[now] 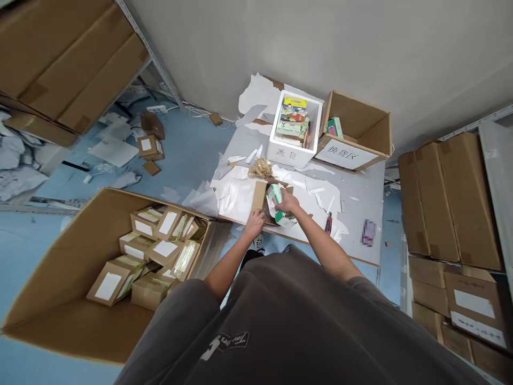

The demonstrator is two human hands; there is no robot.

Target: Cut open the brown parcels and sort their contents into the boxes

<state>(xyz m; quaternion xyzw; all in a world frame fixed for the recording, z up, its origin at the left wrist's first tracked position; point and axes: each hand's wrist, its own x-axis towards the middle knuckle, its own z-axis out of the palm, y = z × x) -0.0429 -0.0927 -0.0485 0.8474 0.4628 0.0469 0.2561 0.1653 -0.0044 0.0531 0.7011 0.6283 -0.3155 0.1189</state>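
A small cardboard box point(258, 196) stands with its flaps up near the front edge of the table. My left hand point(255, 221) is closed on the near left edge of this box. My right hand point(287, 202) grips a green and white product box point(274, 194), which is tilted in the mouth of the cardboard box. How deep it sits inside cannot be made out. Just behind lies a clump of crumpled brown packing paper point(261, 168). A red and black utility knife point(328, 223) rests to the right of my right forearm.
At the table's back stand a white foam box point(294, 155) holding printed packs and an open carton point(364, 140). Paper scraps point(316, 190) litter the table. A large carton point(52, 267) of taped parcels point(154, 243) stands at left. Stacked cartons point(449, 203) line the right side.
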